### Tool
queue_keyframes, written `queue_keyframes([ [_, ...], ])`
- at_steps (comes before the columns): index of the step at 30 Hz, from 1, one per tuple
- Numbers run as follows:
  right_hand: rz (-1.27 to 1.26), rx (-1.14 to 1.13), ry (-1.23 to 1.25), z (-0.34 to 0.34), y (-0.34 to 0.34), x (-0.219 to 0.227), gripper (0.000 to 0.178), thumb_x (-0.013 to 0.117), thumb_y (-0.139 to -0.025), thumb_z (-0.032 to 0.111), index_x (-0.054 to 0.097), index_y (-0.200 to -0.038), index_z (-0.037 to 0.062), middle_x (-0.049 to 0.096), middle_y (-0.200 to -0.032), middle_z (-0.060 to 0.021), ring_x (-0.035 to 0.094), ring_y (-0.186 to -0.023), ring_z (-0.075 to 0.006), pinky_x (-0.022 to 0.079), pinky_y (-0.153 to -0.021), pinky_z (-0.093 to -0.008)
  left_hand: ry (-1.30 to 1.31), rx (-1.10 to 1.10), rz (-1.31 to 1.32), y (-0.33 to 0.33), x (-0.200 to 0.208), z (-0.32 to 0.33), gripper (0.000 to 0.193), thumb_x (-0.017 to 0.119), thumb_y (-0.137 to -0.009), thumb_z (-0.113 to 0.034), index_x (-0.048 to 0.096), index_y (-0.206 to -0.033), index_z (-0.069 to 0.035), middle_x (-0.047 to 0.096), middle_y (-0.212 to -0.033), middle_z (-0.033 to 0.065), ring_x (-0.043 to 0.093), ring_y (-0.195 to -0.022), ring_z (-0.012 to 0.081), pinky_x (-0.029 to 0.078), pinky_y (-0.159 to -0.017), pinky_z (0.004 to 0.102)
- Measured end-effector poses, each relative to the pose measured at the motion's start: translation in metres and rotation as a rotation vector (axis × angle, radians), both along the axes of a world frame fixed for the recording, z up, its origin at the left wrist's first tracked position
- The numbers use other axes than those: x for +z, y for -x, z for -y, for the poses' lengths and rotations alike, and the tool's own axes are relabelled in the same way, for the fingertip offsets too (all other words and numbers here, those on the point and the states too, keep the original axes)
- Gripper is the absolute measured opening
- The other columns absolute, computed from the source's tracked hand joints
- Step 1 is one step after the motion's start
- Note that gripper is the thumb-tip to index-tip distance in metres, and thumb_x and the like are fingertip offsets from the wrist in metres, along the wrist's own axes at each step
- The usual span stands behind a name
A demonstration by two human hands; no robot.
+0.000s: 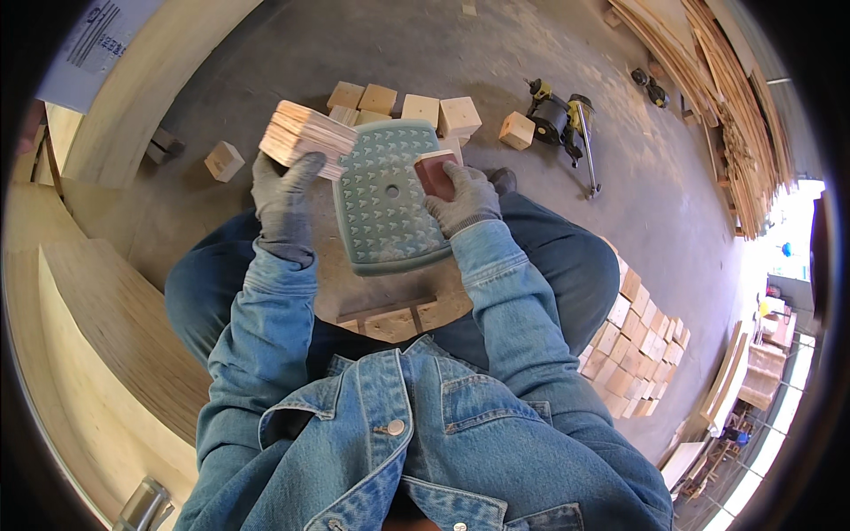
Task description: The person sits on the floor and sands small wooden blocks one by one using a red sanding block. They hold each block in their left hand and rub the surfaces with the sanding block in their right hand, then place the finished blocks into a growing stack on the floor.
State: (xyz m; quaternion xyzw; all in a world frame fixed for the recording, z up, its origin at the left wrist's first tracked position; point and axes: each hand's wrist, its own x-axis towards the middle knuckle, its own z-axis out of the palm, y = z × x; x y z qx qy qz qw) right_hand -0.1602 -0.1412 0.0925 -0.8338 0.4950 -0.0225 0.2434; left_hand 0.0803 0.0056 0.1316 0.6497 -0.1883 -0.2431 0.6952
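Note:
My left hand, in a grey glove, grips a layered plywood block from below, its striped edge turned up. The block is held over the left far corner of a grey-green plastic stool with a bumpy top. My right hand, gloved too, is closed around a dark red-brown sanding block above the stool's right side. The two held things are apart. Beyond the stool several pale wooden blocks lie on the floor.
A yellow-and-black power tool lies at the far right beside a single block. Many blocks are stacked right of my knee. Long boards flank my left; timber strips are piled far right. Another block sits at left.

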Motion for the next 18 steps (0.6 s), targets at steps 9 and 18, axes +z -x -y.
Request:
queue_keyframes([
  [9, -0.016, 0.725, -0.207, -0.086, -0.024, 0.014, 0.073, 0.086, -0.080, 0.033, 0.060, -0.146, 0.0172, 0.056, -0.148, -0.0125, 0.057, -0.133, -0.0357, 0.046, -0.114, -0.0450, 0.380, -0.089, -0.213, -0.037, 0.037, -0.035, 0.043, 0.068, -0.100, -0.014, 0.060, -0.140, -0.001, 0.065, -0.129, 0.0102, 0.062, -0.121, 0.0228, 0.048, -0.108, 0.0386],
  [18, 0.050, 0.742, 0.021, -0.079, -0.025, -0.024, 0.069, 0.086, -0.077, 0.027, 0.062, -0.141, 0.0192, 0.060, -0.143, -0.0110, 0.061, -0.125, -0.0384, 0.051, -0.108, -0.0468, 0.361, -0.048, -0.064, -0.102, 0.073, -0.049, 0.049, 0.075, -0.097, -0.019, 0.060, -0.138, 0.003, 0.065, -0.125, 0.0127, 0.063, -0.118, 0.0220, 0.050, -0.105, 0.0387],
])
